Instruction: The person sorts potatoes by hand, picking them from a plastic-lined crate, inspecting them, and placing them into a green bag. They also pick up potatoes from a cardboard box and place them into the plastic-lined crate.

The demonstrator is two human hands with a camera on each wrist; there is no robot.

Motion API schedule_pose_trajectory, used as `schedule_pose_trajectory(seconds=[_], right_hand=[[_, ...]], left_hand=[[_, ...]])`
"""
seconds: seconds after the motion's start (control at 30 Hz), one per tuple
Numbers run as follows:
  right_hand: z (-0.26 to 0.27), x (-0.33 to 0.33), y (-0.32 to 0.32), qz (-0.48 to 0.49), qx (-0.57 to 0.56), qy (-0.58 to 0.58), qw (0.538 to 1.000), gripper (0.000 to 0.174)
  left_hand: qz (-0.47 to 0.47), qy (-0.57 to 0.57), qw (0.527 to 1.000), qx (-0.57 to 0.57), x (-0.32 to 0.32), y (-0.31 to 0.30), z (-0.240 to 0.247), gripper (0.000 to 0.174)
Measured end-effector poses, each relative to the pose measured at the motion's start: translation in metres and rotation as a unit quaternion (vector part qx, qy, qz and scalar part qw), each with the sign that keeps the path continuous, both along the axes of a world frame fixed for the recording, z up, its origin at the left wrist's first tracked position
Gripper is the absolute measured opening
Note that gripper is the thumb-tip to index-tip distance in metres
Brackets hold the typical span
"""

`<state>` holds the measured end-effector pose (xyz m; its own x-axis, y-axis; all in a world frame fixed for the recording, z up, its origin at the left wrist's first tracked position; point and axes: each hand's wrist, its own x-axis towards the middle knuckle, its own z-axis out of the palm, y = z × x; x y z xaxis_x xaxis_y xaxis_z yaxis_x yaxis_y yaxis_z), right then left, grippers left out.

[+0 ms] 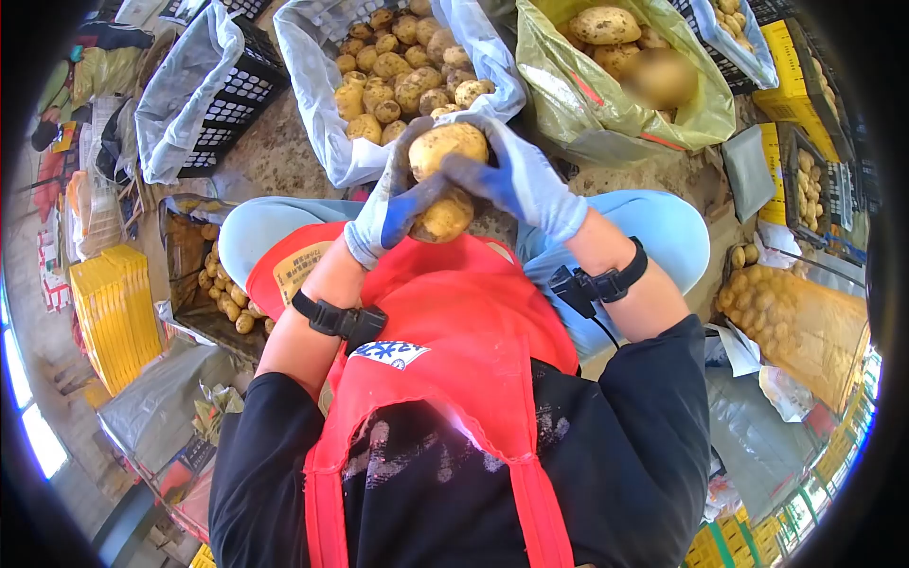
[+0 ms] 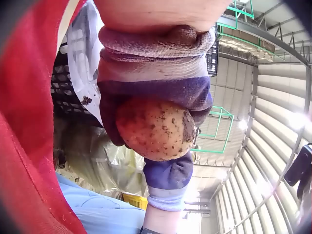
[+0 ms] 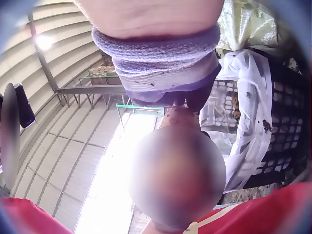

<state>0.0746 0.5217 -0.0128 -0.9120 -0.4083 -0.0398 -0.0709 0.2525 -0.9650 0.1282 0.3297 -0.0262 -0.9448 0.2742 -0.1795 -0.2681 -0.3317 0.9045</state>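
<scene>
Left hand [image 1: 391,194], right hand [image 1: 519,178] curled round potatoes [image 1: 447,148]

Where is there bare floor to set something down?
Dirty floor shows between the left lined crate and the potato crate, and in a narrower strip between the green sack and the right knee. It is crowded where that sack and the potato crate stand close.

This is a produce shed or warehouse — steel beams [image 3: 92,90] overhead, potatoes [image 1: 415,90] in lined crates [image 1: 308,71], yellow crates [image 1: 788,71].
</scene>
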Motion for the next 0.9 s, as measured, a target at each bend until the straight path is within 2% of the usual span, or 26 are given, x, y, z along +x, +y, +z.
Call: schedule_pose_trajectory(seconds=[0.03, 0.07, 0.1, 0.13, 0.17, 0.2, 0.27, 0.3, 0.33, 0.37, 0.4, 0.47, 0.5, 0.53, 0.57, 0.6, 0.63, 0.67, 0.7, 0.73, 0.77, 0.8, 0.83, 0.87, 0.9], right_hand=[[0.005, 0.002, -0.001, 0.0, 0.06, 0.053, 0.997, 0.037], [0.012, -0.002, 0.004, -0.003, 0.08, 0.013, 0.997, 0.031], [-0.013, -0.016, 0.001, -0.036, 0.012, 0.256, 0.966, 0.028], [-0.03, -0.016, 0.013, -0.056, -0.021, 0.075, 0.995, 0.028], [-0.013, -0.017, 0.014, -0.074, -0.054, -0.108, 0.99, 0.028], [-0.015, -0.018, 0.018, -0.041, -0.076, -0.149, 0.985, 0.034], [0.008, -0.008, 0.009, -0.014, -0.188, -0.325, 0.927, 0.041], [0.017, -0.002, 0.003, -0.001, -0.24, -0.408, 0.881, 0.045], [0.014, 0.002, -0.001, 0.056, -0.229, -0.354, 0.905, 0.058], [0.01, 0.0, 0.001, 0.058, -0.233, -0.361, 0.901, 0.06], [0.005, -0.004, 0.005, 0.06, -0.237, -0.368, 0.897, 0.062], [0.002, -0.015, 0.017, 0.078, -0.232, -0.379, 0.892, 0.068], [0.004, -0.017, 0.018, 0.049, -0.219, -0.359, 0.906, 0.069], [0.006, -0.017, 0.018, 0.021, -0.205, -0.338, 0.918, 0.071], [0.009, -0.017, 0.017, -0.006, -0.19, -0.318, 0.929, 0.073], [0.019, -0.026, 0.028, 0.071, -0.163, -0.369, 0.912, 0.061], [0.0, -0.024, 0.026, 0.048, -0.202, -0.297, 0.932, 0.056], [-0.035, -0.018, 0.021, 0.026, -0.242, -0.223, 0.944, 0.05], [-0.047, -0.018, 0.016, 0.019, -0.249, -0.221, 0.943, 0.046], [-0.053, -0.015, 0.016, 0.009, -0.264, -0.243, 0.933, 0.042], [-0.058, -0.015, 0.013, -0.001, -0.297, -0.272, 0.915, 0.038], [-0.062, -0.012, 0.012, -0.002, -0.305, -0.279, 0.91, 0.035], [-0.047, -0.003, 0.011, 0.033, -0.123, -0.063, 0.99, 0.04], [-0.04, -0.002, 0.007, -0.02, 0.025, 0.004, 0.999, 0.046], [-0.017, 0.007, -0.002, -0.085, 0.124, 0.061, 0.987, 0.047]], left_hand=[[-0.004, -0.006, 1.0, 0.008, 0.0, 0.002, -0.001, 0.073], [-0.008, -0.011, 1.0, 0.016, -0.002, 0.004, 0.001, 0.071], [-0.012, -0.017, 1.0, 0.024, -0.002, 0.005, 0.004, 0.07], [-0.014, -0.068, 0.994, 0.086, -0.002, 0.003, 0.009, 0.068], [0.013, -0.062, 0.992, 0.106, -0.004, 0.002, 0.005, 0.067], [0.042, -0.056, 0.989, 0.127, -0.008, 0.003, -0.002, 0.067], [0.119, -0.037, 0.984, 0.131, -0.014, 0.012, 0.009, 0.063], [0.156, -0.035, 0.976, 0.148, -0.017, 0.012, 0.004, 0.061], [0.182, -0.036, 0.97, 0.158, -0.021, 0.009, 0.003, 0.062], [0.208, -0.038, 0.963, 0.167, -0.024, 0.004, 0.004, 0.062], [0.193, -0.071, 0.951, 0.23, -0.025, -0.004, 0.005, 0.054], [0.147, 0.037, 0.987, 0.045, -0.02, -0.02, 0.01, 0.047], [0.15, -0.032, 0.972, 0.18, -0.018, -0.027, 0.011, 0.043], [0.163, -0.104, 0.931, 0.309, -0.016, -0.034, 0.012, 0.042], [0.135, -0.132, 0.925, 0.33, -0.011, -0.037, 0.009, 0.036], [0.108, -0.159, 0.917, 0.349, -0.006, -0.04, 0.006, 0.031], [0.08, -0.185, 0.908, 0.367, -0.002, -0.043, 0.001, 0.025], [0.09, -0.149, 0.954, 0.243, 0.002, -0.039, -0.01, 0.034], [0.031, -0.099, 0.987, 0.126, 0.002, -0.03, -0.003, 0.04], [-0.023, -0.039, 0.999, 0.008, 0.003, -0.022, 0.004, 0.049], [-0.022, 0.003, 0.999, -0.042, 0.003, -0.008, -0.001, 0.054], [-0.019, 0.043, 0.995, -0.092, 0.004, 0.005, -0.005, 0.065], [-0.002, 0.077, 0.991, -0.107, 0.009, 0.015, -0.013, 0.076], [0.017, 0.111, 0.986, -0.123, 0.014, 0.025, -0.022, 0.087], [0.005, 0.07, 0.995, -0.067, 0.01, 0.037, -0.047, 0.091]])
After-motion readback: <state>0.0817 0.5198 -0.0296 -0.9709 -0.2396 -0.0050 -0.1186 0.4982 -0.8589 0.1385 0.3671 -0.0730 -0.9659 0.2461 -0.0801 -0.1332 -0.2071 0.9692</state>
